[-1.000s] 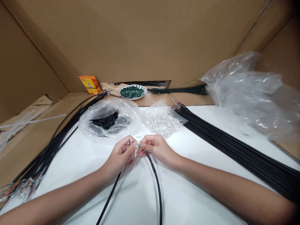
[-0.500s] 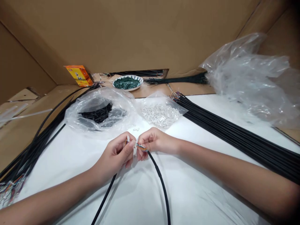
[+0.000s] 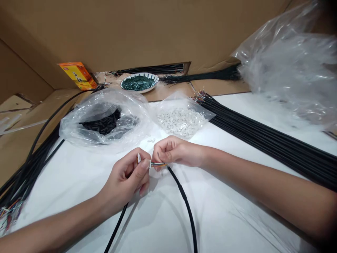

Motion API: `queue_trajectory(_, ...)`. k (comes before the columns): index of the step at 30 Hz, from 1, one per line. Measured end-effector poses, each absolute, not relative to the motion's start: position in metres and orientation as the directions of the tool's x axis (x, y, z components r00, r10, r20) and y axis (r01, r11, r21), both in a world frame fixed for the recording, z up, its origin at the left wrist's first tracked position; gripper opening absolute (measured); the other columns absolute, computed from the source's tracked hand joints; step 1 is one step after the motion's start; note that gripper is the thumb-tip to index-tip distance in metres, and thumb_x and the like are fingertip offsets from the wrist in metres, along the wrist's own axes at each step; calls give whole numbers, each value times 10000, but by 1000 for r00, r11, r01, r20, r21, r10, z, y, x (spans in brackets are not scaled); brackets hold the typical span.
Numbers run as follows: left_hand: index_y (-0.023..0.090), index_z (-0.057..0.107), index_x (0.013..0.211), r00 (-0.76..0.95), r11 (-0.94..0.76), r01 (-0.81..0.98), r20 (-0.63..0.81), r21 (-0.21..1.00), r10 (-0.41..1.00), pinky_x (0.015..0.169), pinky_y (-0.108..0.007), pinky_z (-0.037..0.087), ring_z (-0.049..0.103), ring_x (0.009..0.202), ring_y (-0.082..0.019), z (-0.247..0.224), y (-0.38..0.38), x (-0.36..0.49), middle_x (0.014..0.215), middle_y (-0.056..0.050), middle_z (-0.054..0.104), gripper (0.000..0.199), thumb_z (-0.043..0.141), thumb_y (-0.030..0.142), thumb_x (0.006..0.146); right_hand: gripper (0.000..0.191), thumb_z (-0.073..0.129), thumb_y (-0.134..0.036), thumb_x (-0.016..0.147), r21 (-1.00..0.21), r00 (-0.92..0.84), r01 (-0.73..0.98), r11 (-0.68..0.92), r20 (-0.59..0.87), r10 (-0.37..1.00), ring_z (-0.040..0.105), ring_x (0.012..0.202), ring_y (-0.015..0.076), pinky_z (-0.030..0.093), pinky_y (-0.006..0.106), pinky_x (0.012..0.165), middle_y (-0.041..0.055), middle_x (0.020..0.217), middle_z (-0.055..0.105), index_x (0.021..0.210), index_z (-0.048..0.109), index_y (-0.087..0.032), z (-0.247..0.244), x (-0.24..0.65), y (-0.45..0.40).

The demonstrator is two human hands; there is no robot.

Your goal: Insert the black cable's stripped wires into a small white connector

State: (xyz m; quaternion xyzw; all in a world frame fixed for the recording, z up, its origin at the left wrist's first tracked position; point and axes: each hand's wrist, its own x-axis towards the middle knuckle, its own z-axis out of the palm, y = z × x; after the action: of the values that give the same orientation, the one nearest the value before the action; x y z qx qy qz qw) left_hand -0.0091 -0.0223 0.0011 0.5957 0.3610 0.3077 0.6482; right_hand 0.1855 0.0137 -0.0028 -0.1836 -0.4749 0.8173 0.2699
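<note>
A small white connector (image 3: 150,164) with thin coloured wires (image 3: 159,164) joins the end of a black cable (image 3: 184,196), which curves down to the bottom edge. My left hand (image 3: 133,174) pinches this connector between thumb and fingers. A second white connector (image 3: 139,158) shows between the fingers of the same hand, and a black cable runs down below its palm. With fingers closed, my right hand (image 3: 171,153) holds the coloured wires just before the black sheath. Its far fingertips are partly hidden.
Behind the hands lie a plastic bag of black pieces (image 3: 101,123) and a bag of white connectors (image 3: 181,121). Cable bundles flank them on the left (image 3: 39,158) and right (image 3: 263,140). Farther back are a plate (image 3: 139,90), an orange box (image 3: 78,75) and crumpled plastic (image 3: 292,73).
The view has shifted slightly. My right hand has shifted up off the cable's sheath end, and the coloured wires now show straighter between the connector and the sheath.
</note>
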Motion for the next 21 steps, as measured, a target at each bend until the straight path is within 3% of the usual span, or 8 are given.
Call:
queue_trajectory(10, 180, 452, 817, 504, 120, -87, -60, 989, 862, 391, -134, 382, 267, 347, -7, 2, -18, -4, 425, 97, 277, 202, 461, 360, 909, 408, 680, -442, 726, -798, -782, -283, -532, -129, 610, 587, 707, 66, 477, 180, 722, 30, 754, 566, 775, 535, -64, -6, 179, 6)
queue_trajectory(16, 167, 458, 809, 488, 255, -64, -193, 965, 851, 350, -143, 349, 259, 320, -11, 3, -17, 0, 441, 88, 322, 309, 443, 463, 894, 532, 551, -614, 759, -925, -690, -235, -300, -59, 722, 557, 639, 58, 468, 194, 664, 2, 706, 502, 745, 450, -93, -16, 169, 2)
queue_trajectory(21, 180, 474, 870, 506, 241, -67, -175, 968, 845, 342, -133, 350, 274, 330, -17, 2, -17, 1, 446, 99, 273, 305, 514, 481, 851, 511, 466, -590, 829, -975, -624, -174, -141, -2, 781, 535, 643, 37, 402, 150, 639, 2, 687, 508, 741, 474, -87, -21, 168, -2)
